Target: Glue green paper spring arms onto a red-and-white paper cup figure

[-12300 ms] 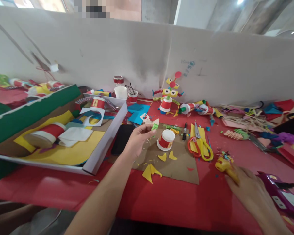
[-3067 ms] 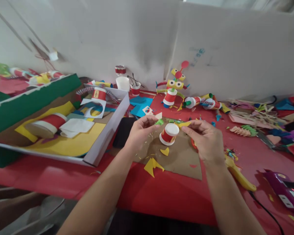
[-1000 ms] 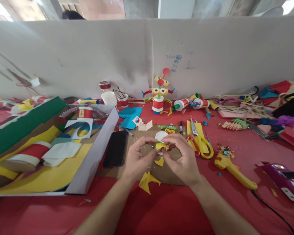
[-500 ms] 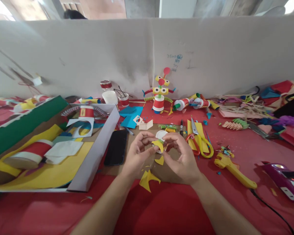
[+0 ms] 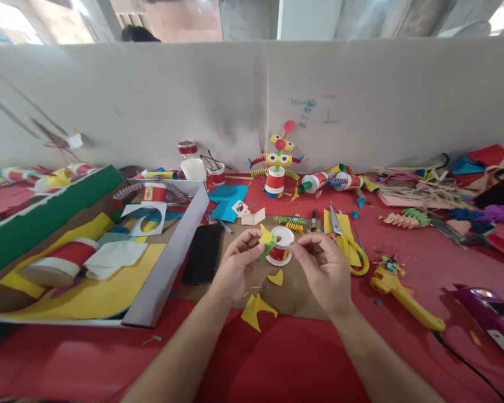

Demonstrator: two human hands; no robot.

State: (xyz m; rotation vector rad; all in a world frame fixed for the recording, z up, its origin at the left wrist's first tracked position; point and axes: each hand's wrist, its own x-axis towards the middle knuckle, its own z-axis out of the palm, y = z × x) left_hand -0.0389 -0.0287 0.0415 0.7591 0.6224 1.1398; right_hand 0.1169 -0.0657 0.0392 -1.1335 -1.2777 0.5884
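Note:
My left hand (image 5: pixel 234 262) pinches a green folded paper spring (image 5: pixel 268 247) with a yellow paper piece (image 5: pixel 264 235) at its upper end. Just right of the spring stands a small red and white paper cup (image 5: pixel 280 255), upright on the brown cardboard (image 5: pixel 302 299). My right hand (image 5: pixel 325 268) is on the cup's right side, thumb and fingertips pressed together; whether anything is between them I cannot make out. A small yellow paper piece (image 5: pixel 276 277) lies in front of the cup. Nearer me is a larger yellow paper scrap (image 5: pixel 257 312).
On the left are a phone (image 5: pixel 201 254) and an open box (image 5: pixel 145 291) of paper. Scissors (image 5: pixel 348 240), a yellow glue gun (image 5: pixel 407 296) with cord and a purple device (image 5: pixel 489 316) lie right. A paper-cup figure (image 5: pixel 274 180) stands behind.
My hands have parted, the right one moving right. The green spring and the cup now show more fully. The yellow piece has been raised and tilted in my left hand.

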